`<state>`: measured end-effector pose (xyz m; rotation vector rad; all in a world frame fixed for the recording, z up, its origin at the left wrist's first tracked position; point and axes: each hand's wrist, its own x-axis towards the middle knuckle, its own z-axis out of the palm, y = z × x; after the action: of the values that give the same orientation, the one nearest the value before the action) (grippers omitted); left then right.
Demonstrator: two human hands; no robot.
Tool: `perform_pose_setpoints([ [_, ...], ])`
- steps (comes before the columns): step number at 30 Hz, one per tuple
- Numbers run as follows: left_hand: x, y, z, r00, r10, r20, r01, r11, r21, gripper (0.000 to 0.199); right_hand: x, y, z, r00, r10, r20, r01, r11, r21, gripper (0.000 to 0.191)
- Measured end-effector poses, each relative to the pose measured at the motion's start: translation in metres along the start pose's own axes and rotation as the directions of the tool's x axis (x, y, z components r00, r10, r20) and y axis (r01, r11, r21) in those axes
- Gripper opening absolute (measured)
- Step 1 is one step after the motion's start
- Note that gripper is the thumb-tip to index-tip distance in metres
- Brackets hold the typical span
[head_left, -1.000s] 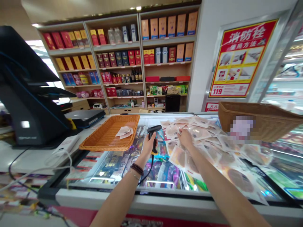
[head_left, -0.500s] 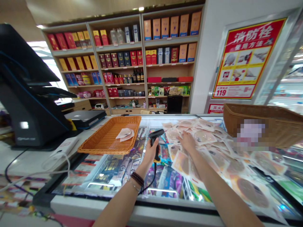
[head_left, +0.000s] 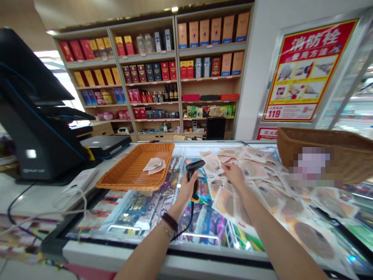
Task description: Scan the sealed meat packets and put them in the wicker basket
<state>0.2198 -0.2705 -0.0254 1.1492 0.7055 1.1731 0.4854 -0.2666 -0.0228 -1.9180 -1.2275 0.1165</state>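
Black terminal (head_left: 32, 144) was cut off by the left edge, brown basket (head_left: 357, 163) ran past the right edge, its front partly pixelated, left hand (head_left: 185, 190) hid part of the scanner (head_left: 194, 166), print on packets (head_left: 254, 169) was illegibly small, far-right shelving (head_left: 354, 112) was blurred

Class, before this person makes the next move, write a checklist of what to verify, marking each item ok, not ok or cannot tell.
1. Scanner held: ok, the left hand grips its handle.
2. Cable away from right hand: ok, it hangs below the scanner.
3. Right fingertips at a packet: ok, at its edge.
4. That packet firmly pinched: cannot tell.
5. Heaped packets separated: not ok, many overlap.
6. Orange basket apart from both hands: ok, neither touches it.
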Motion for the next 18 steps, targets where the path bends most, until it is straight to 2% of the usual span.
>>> perform_pose_setpoints([
  [3, -0.002, 0.003, 0.002, 0.999, -0.007, 0.045, 0.005, 1.000, 0.031, 0.076, -0.002, -0.004, -0.001, 0.997, 0.071, 0.002, -0.071, 0.987, 0.142, 0.017],
  [7, -0.004, 0.007, 0.005, 0.998, 0.007, 0.062, -0.009, 0.999, 0.031, 0.075, -0.006, -0.012, 0.003, 0.995, 0.095, 0.007, -0.093, 0.955, 0.282, 0.010],
  [18, -0.007, 0.010, 0.004, 0.988, -0.038, 0.147, 0.037, 0.999, 0.009, 0.070, -0.015, -0.018, 0.009, 0.998, 0.055, 0.033, -0.064, 0.896, 0.439, 0.013],
])
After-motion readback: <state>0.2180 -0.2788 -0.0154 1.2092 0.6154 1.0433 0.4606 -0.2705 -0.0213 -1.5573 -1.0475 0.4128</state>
